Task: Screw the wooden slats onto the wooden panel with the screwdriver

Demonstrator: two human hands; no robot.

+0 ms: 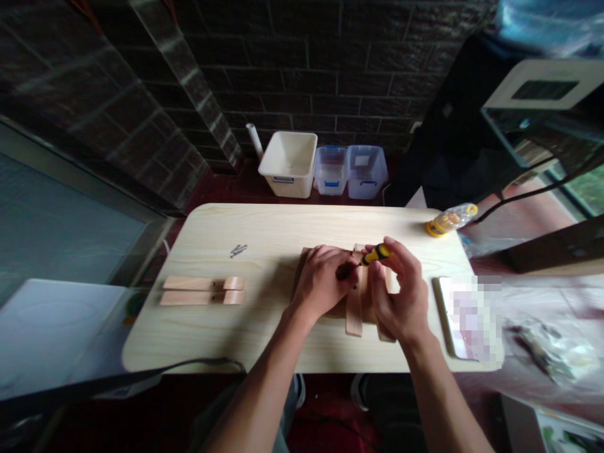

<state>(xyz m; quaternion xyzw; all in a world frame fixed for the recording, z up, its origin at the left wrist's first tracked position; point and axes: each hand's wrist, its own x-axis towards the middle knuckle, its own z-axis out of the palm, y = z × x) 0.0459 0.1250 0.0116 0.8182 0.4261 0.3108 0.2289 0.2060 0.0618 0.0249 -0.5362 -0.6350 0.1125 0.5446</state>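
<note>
My right hand (400,292) grips a yellow and black screwdriver (376,255), which is tilted with its tip toward the left. My left hand (324,277) rests over a wooden block (338,309), its thumb and fingers curled together close to the screwdriver's tip. Whatever those fingers pinch is too small and hidden to make out. Below the screwdriver, a narrow wooden strip (353,314) lies across the block and sticks out toward me. A second wooden piece (386,332) shows partly under my right hand.
Two slotted wooden pieces (189,297) lie at the table's left, with several dark screws (238,251) behind them. A clear bottle with yellow ends (452,220) stands back right; a phone-like device (457,321) lies right. A cream bin (289,165) and clear boxes (366,170) sit beyond the table.
</note>
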